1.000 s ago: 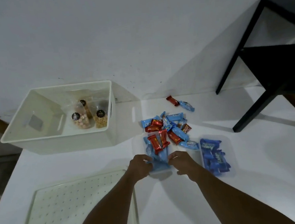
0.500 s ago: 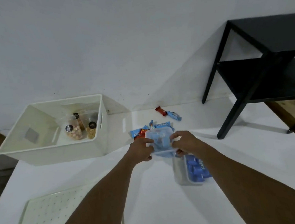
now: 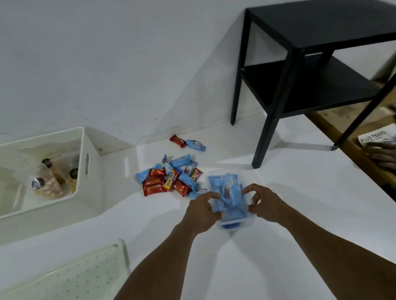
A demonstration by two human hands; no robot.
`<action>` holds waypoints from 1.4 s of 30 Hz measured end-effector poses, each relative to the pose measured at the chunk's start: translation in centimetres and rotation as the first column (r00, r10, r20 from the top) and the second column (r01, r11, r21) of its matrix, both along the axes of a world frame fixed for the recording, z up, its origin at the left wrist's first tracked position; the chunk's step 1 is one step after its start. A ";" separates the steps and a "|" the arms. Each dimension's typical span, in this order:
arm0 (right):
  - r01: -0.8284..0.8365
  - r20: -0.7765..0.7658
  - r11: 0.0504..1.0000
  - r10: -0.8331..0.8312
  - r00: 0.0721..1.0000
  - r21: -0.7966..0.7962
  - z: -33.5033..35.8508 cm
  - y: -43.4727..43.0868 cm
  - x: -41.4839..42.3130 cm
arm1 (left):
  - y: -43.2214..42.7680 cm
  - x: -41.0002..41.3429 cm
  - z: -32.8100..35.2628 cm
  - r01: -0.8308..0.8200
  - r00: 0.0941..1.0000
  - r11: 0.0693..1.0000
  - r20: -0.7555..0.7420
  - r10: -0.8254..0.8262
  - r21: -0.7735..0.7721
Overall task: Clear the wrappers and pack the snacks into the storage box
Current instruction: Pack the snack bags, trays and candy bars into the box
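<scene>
A small clear tub [image 3: 232, 226] packed with blue snack packets [image 3: 228, 190] sits on the white table. Both my hands hold a clear lid over it, my left hand [image 3: 202, 214] pinching its left edge and my right hand [image 3: 269, 205] its right edge. A loose pile of red and blue snack bars [image 3: 168, 179] lies to the left of the tub. Two more bars [image 3: 188, 142] lie apart near the wall. The white storage box [image 3: 88, 163] stands open at the left with bagged snacks [image 3: 50, 185] inside.
A white perforated lid [image 3: 61, 293] lies at the near left. A black side table [image 3: 314, 46] stands at the back right. Beyond the table's right edge, another person's hand [image 3: 391, 160] rests by a booklet [image 3: 376, 137] on a wooden surface.
My hands lifted the clear lid from over the snack pile and carried it right, onto the tub of blue packets. The view has swung to the right.
</scene>
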State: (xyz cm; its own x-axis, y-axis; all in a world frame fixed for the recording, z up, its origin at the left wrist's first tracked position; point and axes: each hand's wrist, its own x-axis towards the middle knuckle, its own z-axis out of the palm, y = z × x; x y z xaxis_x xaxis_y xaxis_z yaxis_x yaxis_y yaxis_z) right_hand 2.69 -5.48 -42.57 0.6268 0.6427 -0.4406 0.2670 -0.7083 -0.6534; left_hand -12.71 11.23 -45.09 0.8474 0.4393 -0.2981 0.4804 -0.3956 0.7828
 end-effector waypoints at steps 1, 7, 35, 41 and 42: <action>-0.005 0.003 1.000 0.005 1.000 -0.005 -0.5 -0.6 -0.2 | -0.5 0.1 -0.8 0.011 1.000 1.000 -0.010 -0.011 -0.005; 0.187 -0.228 0.971 -0.150 0.962 0.151 -2.0 -0.2 -1.7 | -1.1 0.2 -0.9 0.006 0.998 0.957 -0.056 -0.024 -0.289; -0.270 -0.040 0.826 0.332 0.942 0.495 16.7 42.1 -24.7 | 34.2 -29.4 21.1 -0.430 0.871 0.866 0.134 0.472 -0.256; -0.305 -0.076 0.833 0.379 0.922 0.461 11.2 50.3 -34.3 | 41.4 -38.4 16.6 -0.504 0.858 0.837 -0.012 0.513 -0.213; -0.300 -0.099 0.841 0.381 0.919 0.451 9.9 51.3 -35.3 | 42.5 -39.4 15.7 -0.512 0.856 0.835 -0.042 0.515 -0.201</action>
State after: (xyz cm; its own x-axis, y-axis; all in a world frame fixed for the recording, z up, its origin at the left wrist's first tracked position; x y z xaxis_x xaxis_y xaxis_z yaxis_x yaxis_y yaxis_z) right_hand -32.63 45.82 -32.70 0.2709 0.9487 -0.1632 0.2916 -0.2425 -0.9253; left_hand -52.09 53.72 -29.41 0.5213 0.7452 -0.4159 0.5603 0.0687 0.8254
